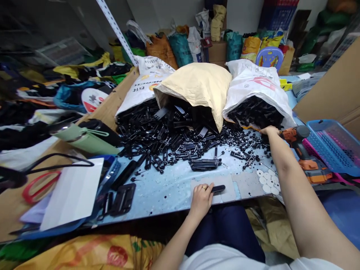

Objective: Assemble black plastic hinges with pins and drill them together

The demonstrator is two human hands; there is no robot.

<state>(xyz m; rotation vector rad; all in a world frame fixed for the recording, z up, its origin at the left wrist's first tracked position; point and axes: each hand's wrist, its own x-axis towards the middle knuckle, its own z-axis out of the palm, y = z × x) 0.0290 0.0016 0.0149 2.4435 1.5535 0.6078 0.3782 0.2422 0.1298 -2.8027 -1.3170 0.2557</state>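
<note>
My left hand (pixel 201 197) is closed on a slim black plastic part (pixel 218 188), which lies over a pale mat (pixel 230 183) at the front edge of the table. My right hand (pixel 269 130) reaches out to the mouth of the white sack (pixel 254 80) on the right, among small black parts and screws (pixel 250 140). Its fingertips are small and partly hidden there, so whether they grip anything cannot be made out. Between my hands, a neat stack of long black parts (pixel 204 164) lies in front of the big loose heap of black parts (pixel 174 138).
An orange and black cordless drill (pixel 305 153) lies right of my forearm, beside a blue basket (pixel 334 140). White discs (pixel 268 181) sit at the front right. On the left are a green tumbler (pixel 84 138), red scissors (pixel 39 187) and a blue tray (pixel 111 174). A beige sack (pixel 197 82) stands behind the heap.
</note>
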